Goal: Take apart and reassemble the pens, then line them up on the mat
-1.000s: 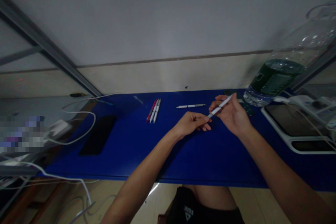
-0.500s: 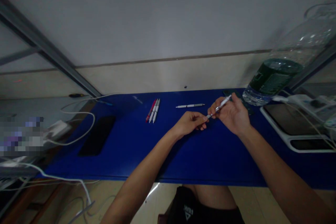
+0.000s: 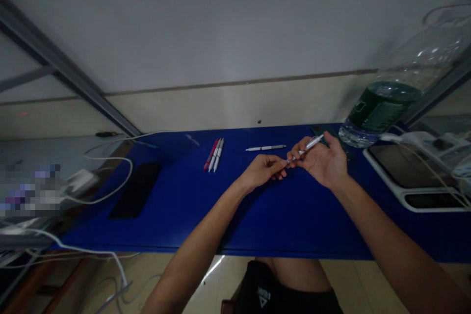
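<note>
Between my two hands a white and silver pen (image 3: pixel 313 142) is held slantwise above the blue tabletop (image 3: pixel 206 211). My left hand (image 3: pixel 265 170) pinches its lower left end between thumb and fingers. Curled fingers of my right hand (image 3: pixel 321 159) grip its body, palm turned up, the upper end near the thumb. Beyond my left hand another white pen (image 3: pixel 265 147) lies crosswise on the table. To the left, a red pen (image 3: pixel 211 155) and two white pens (image 3: pixel 218 155) lie side by side.
A dark phone (image 3: pixel 136 190) lies at the left. On the right stand a large clear bottle (image 3: pixel 382 108) with a green label and a white-framed scale-like device (image 3: pixel 412 176). A dark green object (image 3: pixel 318 130) is partly behind my right hand. White cables (image 3: pixel 110 157) run along the left.
Both hands have shifted very slightly left with the pen, and the pen appears slightly rotated in the fingers. The pens on the table stay where they were.
</note>
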The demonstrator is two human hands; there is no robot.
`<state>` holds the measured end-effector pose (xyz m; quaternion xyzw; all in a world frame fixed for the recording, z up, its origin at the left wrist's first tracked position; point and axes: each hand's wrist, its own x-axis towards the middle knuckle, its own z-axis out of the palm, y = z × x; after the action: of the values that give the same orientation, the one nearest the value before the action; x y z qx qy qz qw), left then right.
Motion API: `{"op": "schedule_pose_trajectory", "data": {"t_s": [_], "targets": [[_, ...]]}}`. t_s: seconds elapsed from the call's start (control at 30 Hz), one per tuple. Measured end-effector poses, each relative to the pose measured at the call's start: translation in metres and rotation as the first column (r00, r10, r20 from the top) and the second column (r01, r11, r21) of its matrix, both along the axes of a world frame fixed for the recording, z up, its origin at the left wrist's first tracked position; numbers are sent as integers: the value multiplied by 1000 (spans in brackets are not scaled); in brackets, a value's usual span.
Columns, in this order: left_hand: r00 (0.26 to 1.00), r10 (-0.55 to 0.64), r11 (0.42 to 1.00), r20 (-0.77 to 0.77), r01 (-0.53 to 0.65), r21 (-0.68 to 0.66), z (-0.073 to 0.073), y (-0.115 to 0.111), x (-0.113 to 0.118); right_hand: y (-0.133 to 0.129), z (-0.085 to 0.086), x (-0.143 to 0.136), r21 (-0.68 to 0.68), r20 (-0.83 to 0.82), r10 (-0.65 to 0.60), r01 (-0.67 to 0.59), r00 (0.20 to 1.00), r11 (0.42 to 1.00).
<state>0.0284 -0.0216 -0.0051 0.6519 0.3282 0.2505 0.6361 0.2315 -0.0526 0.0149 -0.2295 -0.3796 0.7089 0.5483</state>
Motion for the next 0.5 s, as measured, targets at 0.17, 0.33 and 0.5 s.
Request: {"op": "schedule_pose_trajectory", "data": {"t_s": [0.17, 0.33, 0.5], "targets": [[993, 116, 993, -17, -116, -3, 1, 5, -1, -1, 3, 1, -9, -10, -102, 102, 995, 995], [951, 307, 947, -45, -301, 109, -1, 17, -9, 0, 2, 7, 6, -54, -171, 171, 984, 985], [878, 431, 856, -211, -324, 402, 1, 27, -24, 4, -4, 9, 22, -96, -212, 215, 973, 976]]}}
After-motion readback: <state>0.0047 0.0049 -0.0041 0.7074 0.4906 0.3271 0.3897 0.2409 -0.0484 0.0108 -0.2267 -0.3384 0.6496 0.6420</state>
